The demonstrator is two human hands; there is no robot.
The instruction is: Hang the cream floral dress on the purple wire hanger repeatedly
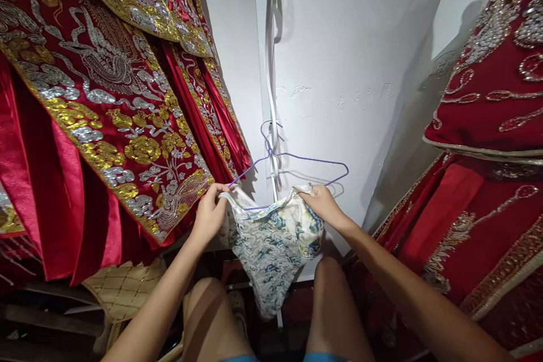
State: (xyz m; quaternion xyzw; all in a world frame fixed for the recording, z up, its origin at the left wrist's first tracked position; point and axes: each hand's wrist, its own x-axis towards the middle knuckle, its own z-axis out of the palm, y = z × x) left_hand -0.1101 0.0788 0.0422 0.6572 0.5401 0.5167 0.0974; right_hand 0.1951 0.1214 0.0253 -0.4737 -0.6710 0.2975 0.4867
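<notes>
A pale garment with a blue, grey and yellow floral print (271,243) hangs between my two hands, its lower end narrowing towards the floor. My left hand (211,209) pinches its upper left edge beside the lower left arm of a purple wire hanger (292,154). My right hand (324,203) grips the upper right edge near the hanger's other lower corner. The hanger's bottom bar passes behind or inside the garment's top opening; the cloth partly hides it. Its hook is at a white upright pole (270,56).
Red costumes with gold and silver embroidery (144,124) hang close on the left. Red beaded garments (487,181) hang on the right. A pale wall (339,56) stands behind the pole. A quilted gold item (127,288) lies low at left, beside wooden slats (51,317).
</notes>
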